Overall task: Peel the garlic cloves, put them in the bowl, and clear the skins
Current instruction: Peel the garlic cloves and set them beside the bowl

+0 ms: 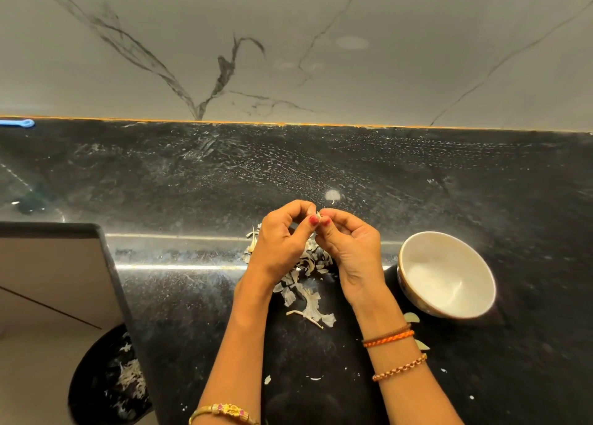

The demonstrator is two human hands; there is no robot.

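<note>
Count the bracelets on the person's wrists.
3. One gold bracelet on the left wrist; an orange thread band and a copper chain bracelet on the right wrist. None seem hidden.

A small pale garlic clove (pixel 318 215) sits pinched between the fingertips of both hands, raised above the dark surface (pixel 321 167); only a sliver of it shows. Below it a loose heap of dry, whitish papery skins (pixel 301 283) lies scattered on the surface, with curled strips and a few stray flakes nearer the person. The white bowl (pixel 446 275) stands upright to the right of the heap, near it but apart, its inside showing no cloves.
</note>
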